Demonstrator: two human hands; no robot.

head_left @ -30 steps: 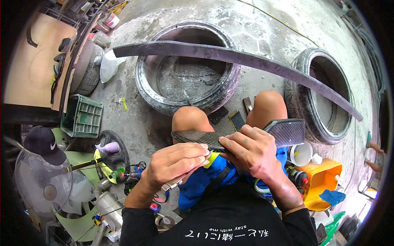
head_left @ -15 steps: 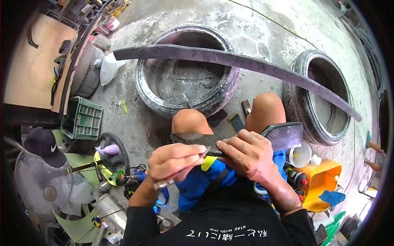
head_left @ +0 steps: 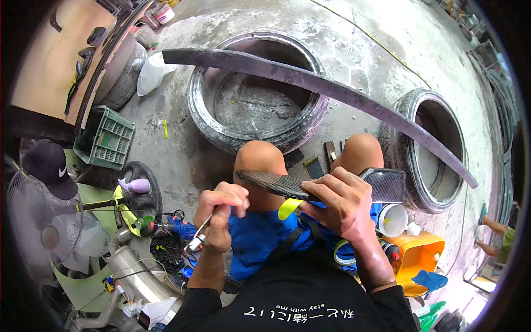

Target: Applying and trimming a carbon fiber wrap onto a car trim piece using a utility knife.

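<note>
My right hand (head_left: 340, 202) is closed on a dark carbon-fibre part (head_left: 271, 181), a woven strip with a wider angular end to the right, held above my knees. From its near edge a yellow-green strip of tape (head_left: 289, 208) sticks out beside my right fingers. My left hand (head_left: 222, 207) is apart from the part, to its left, with fingers curled round a slim silver metal tool (head_left: 197, 241). The tool's lower end shows below the fingers; the rest is mostly covered and its exact kind is unclear.
A long dark curved strip (head_left: 310, 80) spans two tyres, one ahead (head_left: 204, 122) and one at right (head_left: 426, 207). At left stand a green crate (head_left: 108, 138), a fan (head_left: 50, 221) and a power drill (head_left: 180, 228). An orange container (head_left: 417, 257) is at right.
My left hand has drawn away from the carbon-fibre part, leftward, with the silver tool tilted differently. My right hand has tilted the part, and more of the yellow-green tape shows.
</note>
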